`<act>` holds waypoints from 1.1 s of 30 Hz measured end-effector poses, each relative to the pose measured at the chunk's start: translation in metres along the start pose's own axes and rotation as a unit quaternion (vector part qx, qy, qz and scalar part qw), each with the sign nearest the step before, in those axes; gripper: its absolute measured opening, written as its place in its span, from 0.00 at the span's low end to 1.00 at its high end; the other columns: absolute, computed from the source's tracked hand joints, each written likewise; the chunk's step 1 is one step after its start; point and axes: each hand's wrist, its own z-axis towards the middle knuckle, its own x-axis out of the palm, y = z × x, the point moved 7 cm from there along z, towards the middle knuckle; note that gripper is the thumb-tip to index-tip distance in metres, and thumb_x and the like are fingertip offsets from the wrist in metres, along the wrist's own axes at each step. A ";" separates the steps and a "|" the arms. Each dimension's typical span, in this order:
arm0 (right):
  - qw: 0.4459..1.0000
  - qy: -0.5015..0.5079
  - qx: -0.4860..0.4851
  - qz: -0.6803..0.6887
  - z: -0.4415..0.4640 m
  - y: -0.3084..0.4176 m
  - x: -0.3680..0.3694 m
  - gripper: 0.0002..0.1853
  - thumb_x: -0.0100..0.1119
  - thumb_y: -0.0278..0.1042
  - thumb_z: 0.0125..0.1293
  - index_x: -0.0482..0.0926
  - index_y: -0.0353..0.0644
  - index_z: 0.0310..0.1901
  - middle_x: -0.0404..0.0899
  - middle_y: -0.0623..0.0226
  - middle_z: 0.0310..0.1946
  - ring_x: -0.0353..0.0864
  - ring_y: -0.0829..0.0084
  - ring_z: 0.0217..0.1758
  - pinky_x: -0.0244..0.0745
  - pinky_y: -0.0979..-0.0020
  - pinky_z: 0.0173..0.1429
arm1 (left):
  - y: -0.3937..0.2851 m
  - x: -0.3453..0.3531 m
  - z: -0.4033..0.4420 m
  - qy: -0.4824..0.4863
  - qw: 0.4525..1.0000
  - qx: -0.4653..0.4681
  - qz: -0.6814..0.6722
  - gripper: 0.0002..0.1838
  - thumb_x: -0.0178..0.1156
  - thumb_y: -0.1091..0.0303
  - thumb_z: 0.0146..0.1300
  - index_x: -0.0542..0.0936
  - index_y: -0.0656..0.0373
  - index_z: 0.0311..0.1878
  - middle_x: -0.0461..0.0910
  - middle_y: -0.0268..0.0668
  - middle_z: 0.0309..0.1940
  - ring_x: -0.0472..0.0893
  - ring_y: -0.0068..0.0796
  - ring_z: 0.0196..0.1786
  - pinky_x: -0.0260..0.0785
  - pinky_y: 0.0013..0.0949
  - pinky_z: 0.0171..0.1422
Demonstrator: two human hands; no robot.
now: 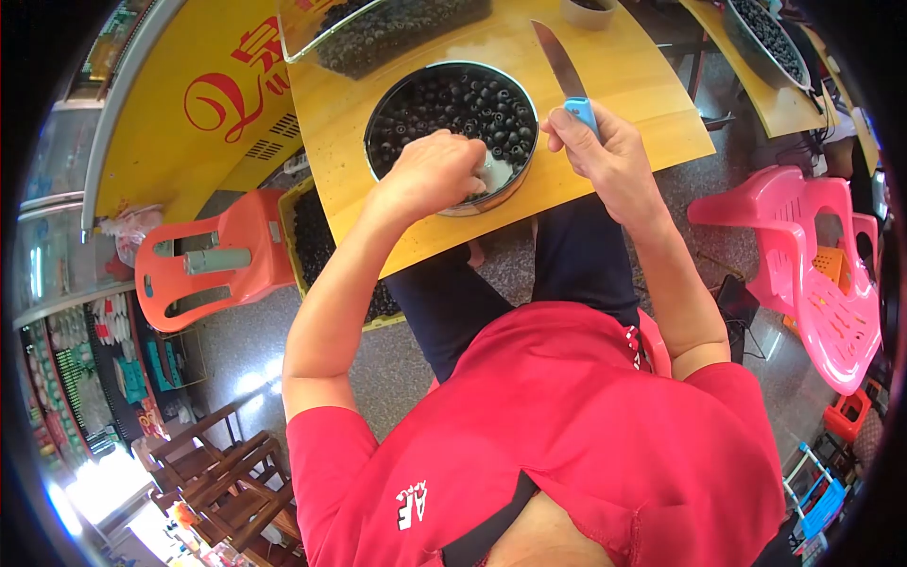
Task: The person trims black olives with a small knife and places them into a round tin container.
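Head view: nearest, left forearm is rising toward 12 o'clock, wrist bending over the pot's near rim. Left hand (435,170) is dipping in at the pot's 5 o'clock, fingers curling down; tips hidden, cannot tell if the grip is closing on anything. Right hand (614,170) is hovering off the pot's 3 o'clock, grip closing around the blue handle of the knife (559,61), blade pointing to 11 o'clock, not touching any piece.

Pot (501,196) is sitting on the tabletop (652,113), holding many dark round pieces (491,104), some showing pale ring-like ends; a pale patch is showing by the fingers. Progress: looking partway, a judgement; plenty remaining in the pot. Farther, clear tub (333,33) at the pot's 11 o'clock is holding lots more; cannot tell whether finished or waiting. Farthest, at 2 o'clock, a large bowl (761,59) is holding similar pieces.
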 end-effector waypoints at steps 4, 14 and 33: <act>1.000 0.000 0.001 -0.007 -0.001 -0.001 -0.003 0.13 0.56 0.38 0.71 0.79 0.34 0.40 0.79 0.72 0.30 0.75 0.83 0.36 0.70 0.80 0.44 | 0.006 0.000 0.006 -0.002 0.998 -0.042 -0.047 0.12 0.63 0.64 0.55 0.79 0.61 0.39 0.82 0.41 0.34 0.80 0.41 0.40 0.71 0.37 0.45; 0.998 0.007 -0.064 0.012 -0.002 0.014 0.037 0.09 0.63 0.33 0.66 0.79 0.35 0.41 0.79 0.73 0.31 0.75 0.85 0.36 0.72 0.80 0.40 | -0.004 -0.024 -0.026 -0.176 0.646 -0.039 -0.741 0.10 0.63 0.67 0.64 0.78 0.61 0.45 0.80 0.32 0.32 0.69 0.11 0.27 0.59 0.15 0.30; 0.989 0.111 0.036 0.089 0.000 0.023 0.062 0.11 0.64 0.37 0.65 0.81 0.37 0.38 0.80 0.72 0.31 0.76 0.83 0.35 0.70 0.80 0.39 | -0.021 -0.018 -0.063 -0.345 0.665 -0.018 -0.663 0.14 0.64 0.71 0.63 0.79 0.63 0.51 0.84 0.33 0.39 0.79 0.15 0.40 0.67 0.18 0.41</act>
